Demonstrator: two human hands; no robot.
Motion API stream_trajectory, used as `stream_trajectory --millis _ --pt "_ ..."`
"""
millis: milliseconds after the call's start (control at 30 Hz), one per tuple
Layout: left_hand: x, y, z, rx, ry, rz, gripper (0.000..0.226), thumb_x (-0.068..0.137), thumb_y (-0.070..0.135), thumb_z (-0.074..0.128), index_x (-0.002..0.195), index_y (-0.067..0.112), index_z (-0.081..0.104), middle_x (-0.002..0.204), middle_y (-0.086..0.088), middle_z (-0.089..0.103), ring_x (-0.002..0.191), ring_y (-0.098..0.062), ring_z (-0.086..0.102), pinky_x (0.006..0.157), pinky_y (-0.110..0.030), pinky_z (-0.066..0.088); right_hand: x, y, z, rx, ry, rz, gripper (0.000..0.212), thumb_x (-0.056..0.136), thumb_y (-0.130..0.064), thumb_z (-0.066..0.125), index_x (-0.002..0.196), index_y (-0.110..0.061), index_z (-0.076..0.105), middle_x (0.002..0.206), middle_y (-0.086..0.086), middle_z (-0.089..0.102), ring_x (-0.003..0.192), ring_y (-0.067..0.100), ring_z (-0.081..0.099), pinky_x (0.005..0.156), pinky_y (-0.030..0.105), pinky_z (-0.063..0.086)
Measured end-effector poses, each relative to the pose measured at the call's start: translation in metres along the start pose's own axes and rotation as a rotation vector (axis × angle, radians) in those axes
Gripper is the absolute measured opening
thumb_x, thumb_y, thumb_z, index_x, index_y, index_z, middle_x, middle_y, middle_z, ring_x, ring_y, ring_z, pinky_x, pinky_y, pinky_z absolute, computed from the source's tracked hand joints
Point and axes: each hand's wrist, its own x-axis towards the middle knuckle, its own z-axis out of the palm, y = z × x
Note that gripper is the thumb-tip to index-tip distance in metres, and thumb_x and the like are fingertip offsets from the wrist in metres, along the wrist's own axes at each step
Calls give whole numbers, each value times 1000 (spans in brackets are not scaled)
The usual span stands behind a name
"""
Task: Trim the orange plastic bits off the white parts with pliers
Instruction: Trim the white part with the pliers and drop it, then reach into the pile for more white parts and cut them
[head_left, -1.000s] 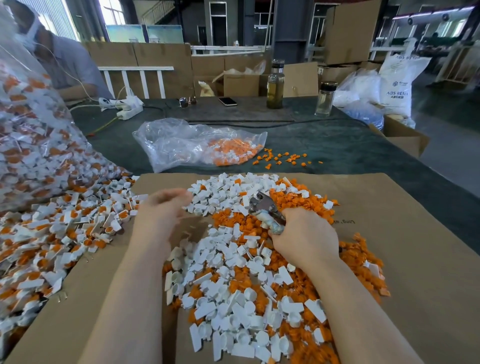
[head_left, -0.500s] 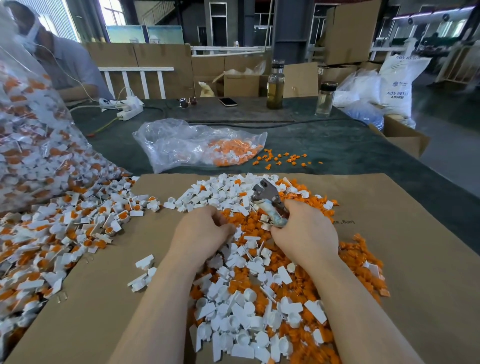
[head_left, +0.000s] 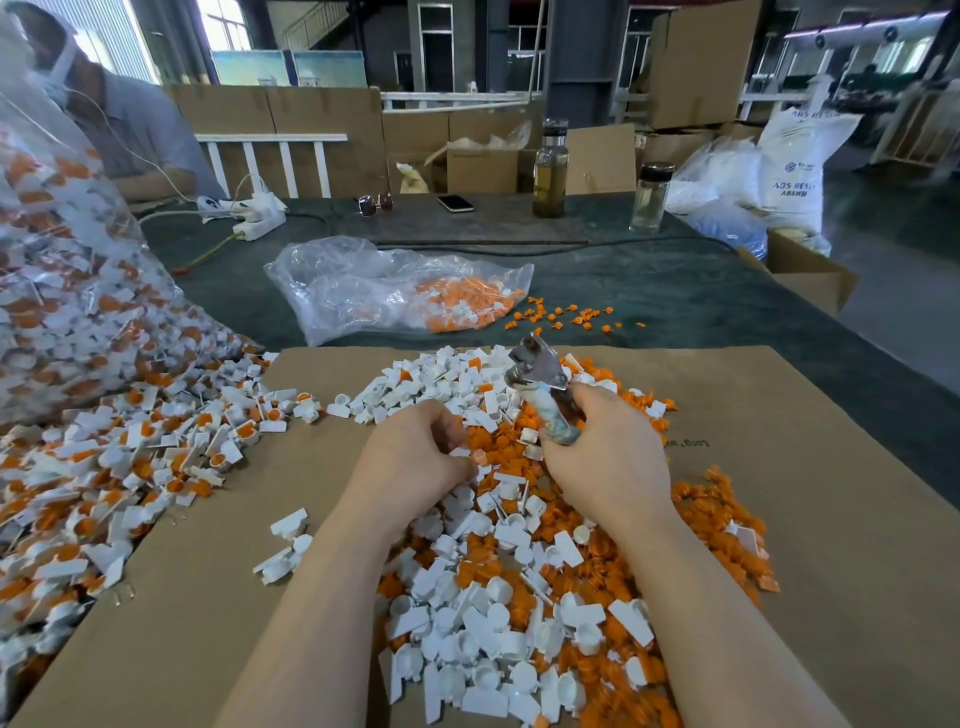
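My right hand (head_left: 608, 457) grips the pliers (head_left: 543, 387) by their worn handles, metal jaws pointing up and away over the pile. My left hand (head_left: 415, 462) is curled beside it, its fingertips pinching a small white part with an orange bit (head_left: 475, 457). Beneath both hands lies a heap of trimmed white parts (head_left: 488, 639) mixed with cut orange bits (head_left: 711, 514) on a cardboard sheet (head_left: 831, 519). Untrimmed white parts with orange inserts (head_left: 130, 467) spread over the left of the sheet.
A big clear bag of untrimmed parts (head_left: 62, 291) bulges at the left. Another clear bag (head_left: 384, 291) with orange bits lies beyond the cardboard, loose orange bits (head_left: 566, 317) beside it. Two bottles (head_left: 550, 171), a phone (head_left: 455, 203), a power strip (head_left: 254, 218) and a seated person (head_left: 119, 130) are farther back.
My left hand swept in from the left pile to the middle and now sits next to the right hand, pinching a part. The pliers have lifted slightly.
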Motion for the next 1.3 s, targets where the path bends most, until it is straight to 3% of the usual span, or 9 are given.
stream_trajectory --millis 200,333,433,567,833,1000,1200,1300 --pt "-1 1 -4 -95 17 -45 26 78 19 81 96 35 72 84 10 64 72 -7 63 57 -19 46 -1 -1 1 86 69 -27 15 86 -28 66 89 -32 51 76 -14 54 62 3 49 47 18 30" --pt "-4 5 -4 -298 75 -101 24 80 2 74 86 26 73 65 7 64 43 -5 52 39 -18 44 1 -1 2 171 72 -9 12 89 -31 65 99 -29 59 81 -16 57 69 5 55 54 23 46" --pt "-8 13 -5 -494 137 -106 19 81 7 78 88 23 72 70 3 70 62 -12 68 60 -22 56 1 -3 1 263 66 -8 20 89 -32 67 107 -23 63 89 -15 61 78 5 59 62 20 49" --pt "-11 25 1 -783 83 -141 16 85 7 77 99 10 71 77 -4 77 75 -17 76 67 -25 61 0 -5 -1 388 81 -13 22 88 -30 68 108 -21 66 90 -19 63 82 -1 60 65 12 45" --pt "-14 36 11 -865 70 -160 6 84 9 77 87 5 73 73 -9 76 68 -17 75 60 -21 58 -1 -6 -1 421 133 -14 21 88 -34 68 106 -23 64 84 -23 60 82 -6 60 64 8 43" --pt "-13 40 14 -732 162 -126 9 82 9 79 87 12 72 69 -1 75 66 -12 74 59 -16 56 0 -4 -2 412 166 -17 21 87 -34 68 105 -23 64 84 -23 60 79 -5 60 62 8 42" --pt "-13 39 13 -839 160 -131 10 82 6 78 87 7 71 70 -5 76 71 -19 76 68 -26 61 -1 -3 -3 392 165 -40 17 85 -36 70 99 -29 61 83 -23 62 79 -5 61 63 11 45" --pt "-14 39 12 -867 153 -125 9 81 4 79 86 5 71 70 -7 75 68 -19 75 65 -25 60 -2 -6 -2 410 152 -71 17 85 -35 70 99 -29 62 84 -23 63 82 -6 62 64 8 48"
